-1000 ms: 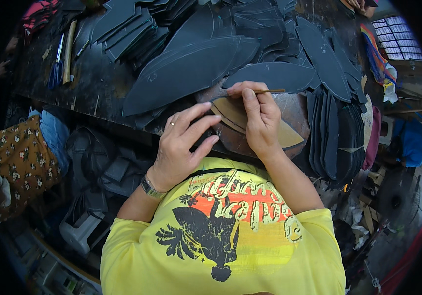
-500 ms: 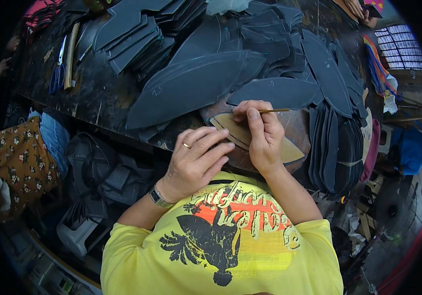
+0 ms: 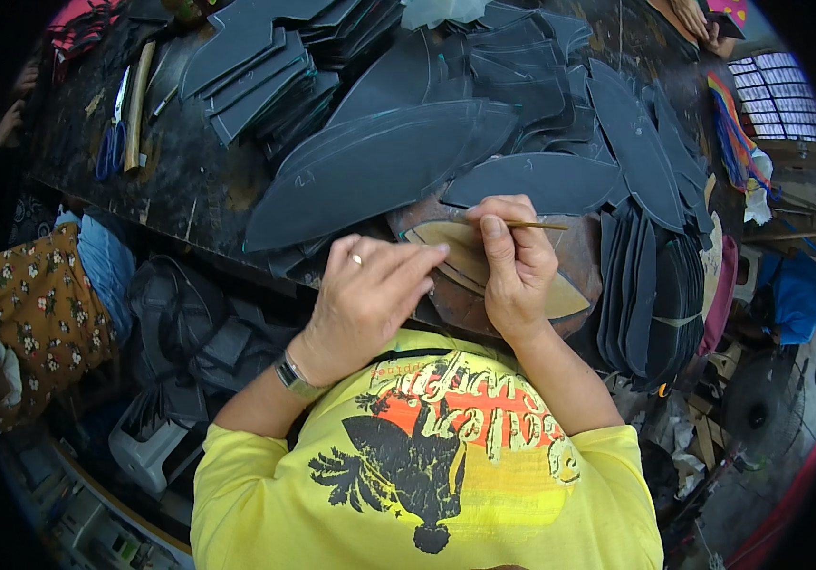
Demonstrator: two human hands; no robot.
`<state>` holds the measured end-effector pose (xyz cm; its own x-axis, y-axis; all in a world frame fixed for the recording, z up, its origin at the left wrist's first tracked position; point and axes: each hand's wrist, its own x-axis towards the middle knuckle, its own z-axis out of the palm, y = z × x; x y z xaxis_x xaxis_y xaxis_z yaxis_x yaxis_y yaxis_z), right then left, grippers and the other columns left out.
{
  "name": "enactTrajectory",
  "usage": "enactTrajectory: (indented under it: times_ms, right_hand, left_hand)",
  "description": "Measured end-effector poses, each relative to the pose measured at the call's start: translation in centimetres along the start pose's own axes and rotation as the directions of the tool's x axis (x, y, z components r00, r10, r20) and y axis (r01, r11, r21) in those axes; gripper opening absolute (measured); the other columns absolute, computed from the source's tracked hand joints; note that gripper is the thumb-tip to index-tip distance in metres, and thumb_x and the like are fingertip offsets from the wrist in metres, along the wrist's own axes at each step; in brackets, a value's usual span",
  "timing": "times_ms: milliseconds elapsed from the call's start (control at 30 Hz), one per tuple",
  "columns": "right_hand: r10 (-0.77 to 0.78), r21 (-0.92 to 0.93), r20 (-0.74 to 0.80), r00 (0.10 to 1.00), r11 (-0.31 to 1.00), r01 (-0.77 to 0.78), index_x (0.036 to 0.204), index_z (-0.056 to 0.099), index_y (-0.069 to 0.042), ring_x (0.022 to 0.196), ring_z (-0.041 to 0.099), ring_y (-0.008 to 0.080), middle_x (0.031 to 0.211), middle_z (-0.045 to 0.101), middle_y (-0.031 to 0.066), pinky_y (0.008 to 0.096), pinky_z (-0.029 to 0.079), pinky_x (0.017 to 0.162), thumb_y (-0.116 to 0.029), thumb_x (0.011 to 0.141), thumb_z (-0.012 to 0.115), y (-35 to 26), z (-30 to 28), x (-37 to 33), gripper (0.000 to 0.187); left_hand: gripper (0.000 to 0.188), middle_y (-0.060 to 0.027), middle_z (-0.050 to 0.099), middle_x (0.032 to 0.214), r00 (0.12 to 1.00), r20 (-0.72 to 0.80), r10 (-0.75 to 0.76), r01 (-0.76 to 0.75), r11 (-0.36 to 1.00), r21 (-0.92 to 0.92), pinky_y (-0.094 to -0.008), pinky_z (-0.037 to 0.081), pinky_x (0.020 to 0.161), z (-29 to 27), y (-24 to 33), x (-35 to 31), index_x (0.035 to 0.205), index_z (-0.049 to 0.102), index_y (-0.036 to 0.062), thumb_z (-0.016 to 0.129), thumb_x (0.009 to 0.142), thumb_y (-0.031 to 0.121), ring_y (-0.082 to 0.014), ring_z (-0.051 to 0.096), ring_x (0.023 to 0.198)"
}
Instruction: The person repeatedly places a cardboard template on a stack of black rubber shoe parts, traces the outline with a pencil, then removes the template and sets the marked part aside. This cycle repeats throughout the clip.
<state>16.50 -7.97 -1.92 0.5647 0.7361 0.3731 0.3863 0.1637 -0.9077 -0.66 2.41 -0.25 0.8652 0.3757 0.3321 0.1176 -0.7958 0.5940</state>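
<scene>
A tan leaf-shaped piece (image 3: 562, 295) with dark edges lies on a brown worn board (image 3: 581, 249) at the table's near edge. My right hand (image 3: 520, 271) is closed in a pinch around a thin brown stick (image 3: 543, 225), whose free end points right. The stick's other end is hidden behind the fingers, over the piece. My left hand (image 3: 362, 293), wearing a ring, has its fingers stretched toward the piece, the fingertips at its near-left edge; its thumb is hidden. Just beyond lie large dark leaf-shaped pieces (image 3: 370, 166) with pale outlines.
Stacks of dark cut pieces (image 3: 260, 85) cover the table's far side, and a row of narrow ones (image 3: 626, 290) stands right of the board. Scissors (image 3: 115, 138) and a wooden stick (image 3: 139, 104) lie at left. Another person's hands (image 3: 698, 24) show at far right.
My left hand has shifted slightly left and its fingers have drawn closer together. My right hand has moved a little to the right with the stick.
</scene>
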Motion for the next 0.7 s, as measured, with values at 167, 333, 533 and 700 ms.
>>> enactTrajectory:
  times_ms: [167, 333, 533, 700]
  right_hand:
    - [0.177, 0.255, -0.033, 0.984, 0.953, -0.163, 0.116, 0.063, -0.002, 0.085, 0.063, 0.0069, 0.104, 0.067, 0.0044, 0.0205, 0.051, 0.079, -0.007, 0.105, 0.059, -0.7, -0.3, -1.1, 0.012]
    - [0.153, 0.217, 0.184, 0.971, 0.957, -0.192, 0.114, 0.063, 0.0, 0.084, 0.065, 0.0076, 0.097, 0.069, 0.0052, 0.0213, 0.052, 0.076, -0.004, 0.104, 0.06, -0.6, -0.5, -1.3, 0.011]
    - [0.131, 0.058, 0.24, 0.962, 0.987, -0.149, 0.11, 0.065, 0.003, 0.081, 0.065, 0.0083, 0.094, 0.072, 0.006, 0.0219, 0.051, 0.074, -0.005, 0.105, 0.06, -0.4, -0.1, -1.1, 0.011]
    - [0.105, 0.012, 0.249, 0.963, 0.994, -0.112, 0.11, 0.067, 0.003, 0.082, 0.065, 0.0093, 0.095, 0.072, 0.0056, 0.0223, 0.051, 0.074, -0.004, 0.105, 0.06, -0.5, 0.0, -0.9, 0.011]
  left_hand:
    - [0.033, -0.0105, 0.06, 0.093, 0.985, 0.156, -0.074, 0.088, 0.992, -0.086, -0.0436, 0.056, 0.069, -1.5, -1.3, 2.3, 0.126, 0.072, 0.0126, 0.067, 0.093, 0.006, -0.0302, 0.068, 0.081]
    - [0.029, -0.0152, 0.07, 0.086, 0.95, 0.299, -0.084, 0.085, 0.996, 0.01, -0.0451, 0.057, 0.071, -3.1, -1.7, 3.9, 0.12, 0.075, 0.0142, 0.064, 0.094, 0.007, -0.0353, 0.071, 0.082]
    - [0.024, -0.0187, 0.075, 0.094, 0.961, 0.261, -0.089, 0.062, 0.992, 0.109, -0.0444, 0.058, 0.075, -5.3, -2.1, 4.8, 0.117, 0.074, 0.0092, 0.066, 0.095, 0.011, -0.0364, 0.073, 0.086]
    - [0.032, -0.0131, 0.072, 0.109, 0.997, 0.046, -0.056, 0.046, 0.98, 0.196, -0.038, 0.057, 0.081, -6.4, -1.8, 5.4, 0.119, 0.073, 0.0088, 0.077, 0.088, 0.014, -0.0312, 0.071, 0.1]
